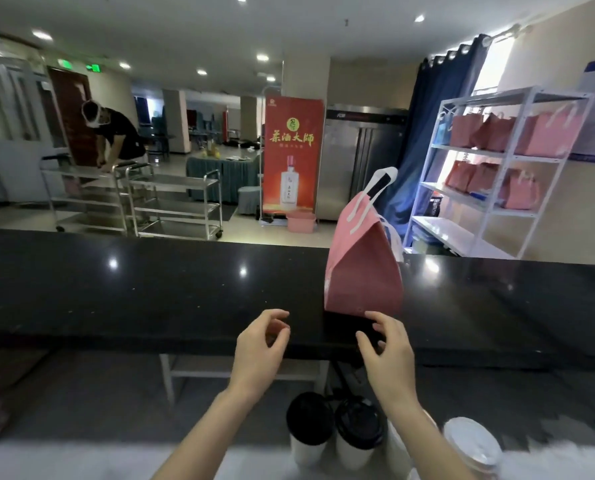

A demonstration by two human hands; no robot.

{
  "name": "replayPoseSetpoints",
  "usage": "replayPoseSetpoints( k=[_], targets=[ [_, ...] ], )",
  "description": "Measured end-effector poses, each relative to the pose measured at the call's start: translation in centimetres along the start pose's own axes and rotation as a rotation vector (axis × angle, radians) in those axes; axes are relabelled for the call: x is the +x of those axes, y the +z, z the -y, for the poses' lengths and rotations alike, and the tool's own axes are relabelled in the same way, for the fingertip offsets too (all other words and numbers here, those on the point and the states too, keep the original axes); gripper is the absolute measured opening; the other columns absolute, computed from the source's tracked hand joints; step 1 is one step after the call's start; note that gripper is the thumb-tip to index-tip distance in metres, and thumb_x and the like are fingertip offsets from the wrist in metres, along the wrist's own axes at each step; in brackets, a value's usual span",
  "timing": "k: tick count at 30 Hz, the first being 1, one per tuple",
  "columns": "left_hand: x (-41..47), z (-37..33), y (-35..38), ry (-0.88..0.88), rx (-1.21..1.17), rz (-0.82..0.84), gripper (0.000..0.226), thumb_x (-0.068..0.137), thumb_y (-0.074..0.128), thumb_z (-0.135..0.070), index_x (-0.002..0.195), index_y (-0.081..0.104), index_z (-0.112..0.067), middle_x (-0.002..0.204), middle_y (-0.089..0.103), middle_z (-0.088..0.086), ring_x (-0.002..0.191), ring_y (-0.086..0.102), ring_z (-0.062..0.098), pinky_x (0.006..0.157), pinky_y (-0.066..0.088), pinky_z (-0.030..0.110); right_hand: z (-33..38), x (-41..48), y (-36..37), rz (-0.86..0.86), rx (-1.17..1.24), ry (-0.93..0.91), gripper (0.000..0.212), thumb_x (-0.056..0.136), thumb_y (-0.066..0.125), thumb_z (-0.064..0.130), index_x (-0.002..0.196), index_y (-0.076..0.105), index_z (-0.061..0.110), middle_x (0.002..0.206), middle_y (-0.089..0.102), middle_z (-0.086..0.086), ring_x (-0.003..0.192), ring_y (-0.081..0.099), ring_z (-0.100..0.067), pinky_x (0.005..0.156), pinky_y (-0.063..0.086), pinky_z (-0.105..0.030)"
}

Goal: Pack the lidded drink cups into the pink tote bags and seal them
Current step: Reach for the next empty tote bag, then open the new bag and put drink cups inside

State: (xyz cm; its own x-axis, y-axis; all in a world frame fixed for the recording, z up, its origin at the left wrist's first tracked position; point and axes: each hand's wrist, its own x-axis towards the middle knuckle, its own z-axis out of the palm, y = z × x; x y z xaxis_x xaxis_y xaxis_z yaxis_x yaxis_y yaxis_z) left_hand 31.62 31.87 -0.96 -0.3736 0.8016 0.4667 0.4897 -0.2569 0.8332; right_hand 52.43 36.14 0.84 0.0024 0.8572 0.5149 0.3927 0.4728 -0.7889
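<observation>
While pink tote bag (363, 271) stands upright on black counter (150, 289), handles up, both hands hover just in front. Left hand (261, 344) off to bag's left, fingers loose, empty. Right hand (386, 348) under bag's bottom edge, fingers loose, empty; touch unclear. Black-lid cups (309, 419) and clear-lid cup (472, 441) sit lower, near wrists.

Free black counter (133, 289) left of pink tote bag (363, 271); lidded cups (309, 420) crowd below
</observation>
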Motion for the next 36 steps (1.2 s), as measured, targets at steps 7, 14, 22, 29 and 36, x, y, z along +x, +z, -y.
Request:
replayPoseSetpoints(
  k=[7,14,22,29,36],
  targets=[
    [-9.7,2.5,-11.7,-0.144,0.131,-0.199,0.024,0.088,0.067,-0.019,0.093,0.064,-0.042,0.088,0.067,-0.022,0.083,0.064,-0.001,0.069,0.046,0.008,6.8,-8.2,8.8,0.475,0.074,-0.091,0.023,0.085,0.068,0.008,0.102,0.065,0.023,0.104,0.060,0.009,0.097,0.059,-0.003,0.086,0.050,-0.024],
    [-16.4,4.3,-25.6,-0.244,0.295,-0.486,0.031,0.086,0.069,-0.014,0.089,0.060,-0.044,0.086,0.066,-0.021,0.082,0.063,-0.002,0.067,0.047,0.009,14.3,-15.9,18.0,0.804,0.101,-0.161,0.025,0.088,0.067,0.021,0.110,0.060,0.028,0.109,0.056,0.013,0.099,0.052,0.003,0.081,0.037,-0.005],
    [-19.1,7.3,-41.9,-0.232,0.548,-0.705,0.022,0.078,0.076,-0.008,0.096,0.068,-0.018,0.101,0.054,-0.003,0.096,0.056,0.019,0.083,0.042,0.026,24.1,-22.5,29.8,0.983,0.150,-0.218,0.041,0.089,0.065,0.032,0.128,0.052,0.032,0.126,0.047,0.014,0.104,0.047,0.005,0.088,0.037,-0.010],
    [-16.4,12.2,-52.8,-0.270,0.715,-0.624,0.025,0.080,0.075,-0.036,0.103,0.070,-0.029,0.137,0.042,0.002,0.131,0.031,0.024,0.110,0.031,0.043,31.3,-25.2,40.3,1.019,0.028,-0.349,0.062,0.084,0.066,0.047,0.139,0.041,0.037,0.149,0.033,0.012,0.137,0.031,-0.010,0.113,0.033,-0.035],
    [-14.4,16.8,-56.5,-0.385,0.734,-0.382,0.047,0.086,0.056,-0.057,0.129,0.058,-0.037,0.159,0.009,-0.002,0.143,0.002,0.020,0.116,0.016,0.047,32.7,-25.5,45.5,0.955,-0.411,-0.726,0.057,0.090,0.058,0.040,0.142,0.037,0.034,0.157,0.023,0.006,0.148,0.004,-0.018,0.118,-0.001,-0.048]
  ],
)
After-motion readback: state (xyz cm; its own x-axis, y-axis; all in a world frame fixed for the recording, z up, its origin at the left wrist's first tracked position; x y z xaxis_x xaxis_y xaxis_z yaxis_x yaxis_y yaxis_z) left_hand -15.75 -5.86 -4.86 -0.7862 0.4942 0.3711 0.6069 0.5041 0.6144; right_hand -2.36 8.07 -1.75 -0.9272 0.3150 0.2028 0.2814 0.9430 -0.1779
